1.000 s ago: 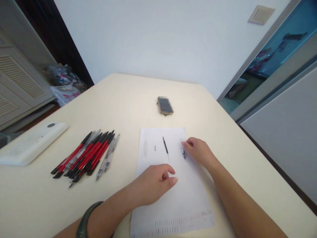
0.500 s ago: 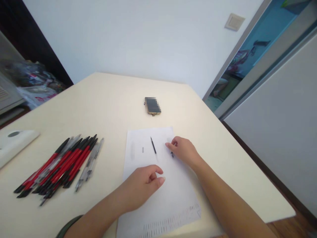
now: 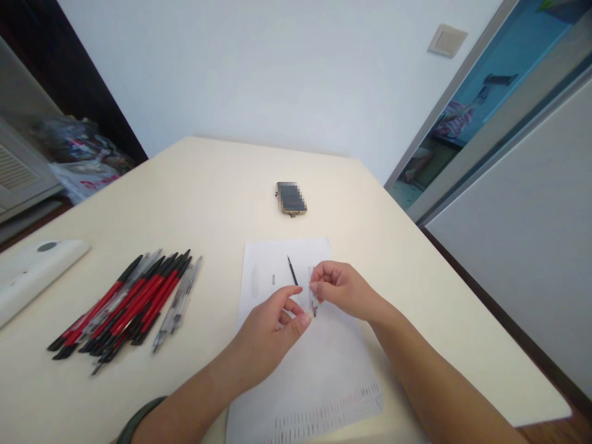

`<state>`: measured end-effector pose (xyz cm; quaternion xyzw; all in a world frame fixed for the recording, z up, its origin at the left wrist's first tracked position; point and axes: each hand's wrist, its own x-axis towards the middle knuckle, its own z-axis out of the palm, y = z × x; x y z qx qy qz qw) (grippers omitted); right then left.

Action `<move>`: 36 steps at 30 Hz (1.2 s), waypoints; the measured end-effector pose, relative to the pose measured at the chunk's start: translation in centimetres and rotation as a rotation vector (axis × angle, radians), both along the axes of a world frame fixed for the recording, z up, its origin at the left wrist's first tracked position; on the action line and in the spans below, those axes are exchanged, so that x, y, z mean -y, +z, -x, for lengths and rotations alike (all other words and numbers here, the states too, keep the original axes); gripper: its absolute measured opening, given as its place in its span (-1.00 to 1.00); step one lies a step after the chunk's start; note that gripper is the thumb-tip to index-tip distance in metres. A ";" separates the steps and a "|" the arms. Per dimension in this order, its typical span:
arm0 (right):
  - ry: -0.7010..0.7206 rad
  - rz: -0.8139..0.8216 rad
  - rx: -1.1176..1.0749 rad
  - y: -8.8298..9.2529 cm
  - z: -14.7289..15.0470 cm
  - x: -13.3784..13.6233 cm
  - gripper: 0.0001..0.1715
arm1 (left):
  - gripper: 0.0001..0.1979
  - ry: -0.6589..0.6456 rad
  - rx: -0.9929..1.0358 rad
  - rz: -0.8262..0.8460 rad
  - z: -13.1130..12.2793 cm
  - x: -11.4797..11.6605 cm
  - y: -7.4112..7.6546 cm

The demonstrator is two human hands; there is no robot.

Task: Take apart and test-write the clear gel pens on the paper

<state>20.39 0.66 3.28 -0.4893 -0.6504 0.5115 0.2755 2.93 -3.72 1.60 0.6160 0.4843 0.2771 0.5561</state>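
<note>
My right hand pinches a short clear pen barrel and holds it upright just above a white sheet of paper. My left hand is beside it, thumb and fingers curled together at the barrel's lower end; whether they grip it is unclear. A thin black refill, a small grey piece and a faint clear part lie on the paper beyond my hands.
A heap of several red-and-black and clear pens lies to the left on the cream table. A phone rests further back. A white flat device is at the far left. The table's right edge is near.
My right hand has lifted the clear barrel off the paper and brought it toward me. My left hand has risen from the sheet and closed in on it.
</note>
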 end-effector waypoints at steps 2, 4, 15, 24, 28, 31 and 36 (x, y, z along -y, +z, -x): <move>0.090 0.106 -0.144 0.5 0.9 0.9 -0.91 | -0.57 0.007 0.069 0.003 0.0 -0.1 0.2; 0.136 0.169 -0.214 0.8 1.5 1.5 -0.90 | -0.63 -0.014 0.126 0.005 0.0 -0.1 0.4; -0.189 -0.260 0.382 0.4 -0.8 -2.4 -0.74 | -0.77 -0.057 -0.005 0.092 0.1 -0.1 0.0; 0.048 -0.286 0.912 -1.2 3.7 -5.2 -0.83 | -0.81 -0.088 -0.065 0.087 0.4 -0.3 -0.7; 0.069 -0.249 0.926 -1.5 4.0 -5.6 -0.86 | -0.79 -0.092 -0.071 0.067 0.4 -0.3 -0.7; 0.071 -0.229 0.917 -1.4 4.0 -5.3 -0.86 | -0.79 -0.096 -0.070 0.056 0.4 -0.3 -0.8; 0.063 -0.251 0.856 -0.7 3.3 -5.1 -0.88 | -0.78 -0.096 -0.062 0.070 0.4 -0.3 -0.7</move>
